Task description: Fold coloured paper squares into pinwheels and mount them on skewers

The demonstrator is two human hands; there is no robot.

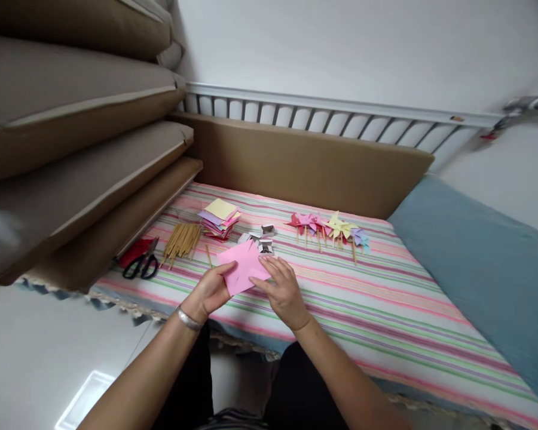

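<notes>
Both my hands hold a pink square of paper (243,266) above the striped bed sheet (385,304). My left hand (211,291) grips its lower left edge, a silver bracelet on the wrist. My right hand (283,289) pinches the paper's right side with the fingers pressed on it. Just beyond the paper lie small silver pieces (260,237), a stack of coloured paper squares (219,218) and a bundle of thin wooden sticks (182,239). Further right lies a row of finished paper pinwheels (329,227) on sticks.
Black-handled scissors (141,264) lie at the sheet's left edge beside something red. Brown cushions (72,149) are stacked on the left, a brown padded board (305,161) runs along the back, and a blue cover (484,263) lies on the right.
</notes>
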